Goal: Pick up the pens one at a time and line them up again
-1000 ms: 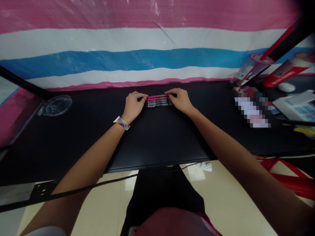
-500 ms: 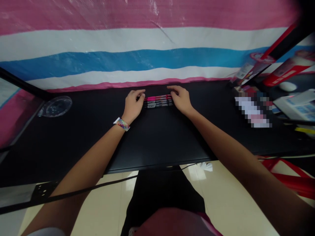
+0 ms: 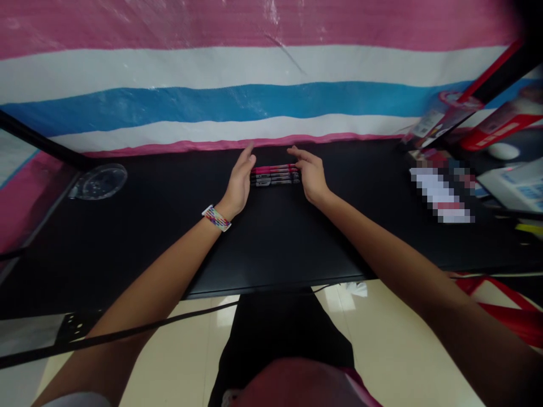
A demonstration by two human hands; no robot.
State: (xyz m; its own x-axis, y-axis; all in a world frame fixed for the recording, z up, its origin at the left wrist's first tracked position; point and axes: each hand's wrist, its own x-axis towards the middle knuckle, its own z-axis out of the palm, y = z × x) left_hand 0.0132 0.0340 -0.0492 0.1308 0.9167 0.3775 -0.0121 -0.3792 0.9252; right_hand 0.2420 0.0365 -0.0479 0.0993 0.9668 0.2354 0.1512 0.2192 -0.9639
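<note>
Black bench, matte, carrying a small row of pens near its far edge, close below the striped pink, white and blue sheet hung behind. Pens lying flat, side by side and parallel, long axes running left to right; two pink barrels on the far side, darker barrels nearer. Left hand set on edge at left ends of the pens, palm turned inward, fingers straight and pointing away toward the sheet; appears to touch the pen ends, exact contact not resolvable. Right hand mirrored at right ends, likewise on edge, fingers extended and slightly curled over the far corner of the row. Grip of both hands flat and spread, nothing enclosed; pens bracketed between the two palms, not lifted. Multicoloured band on left wrist. Clear round plastic lid on the bench well to the left, apart from the hands. Red and white boxes and a blurred patch of packaging at far right, well apart from the pens. Black cable hanging below the near bench edge, over pale tiled floor. Red frame visible low right, beneath the right forearm.
</note>
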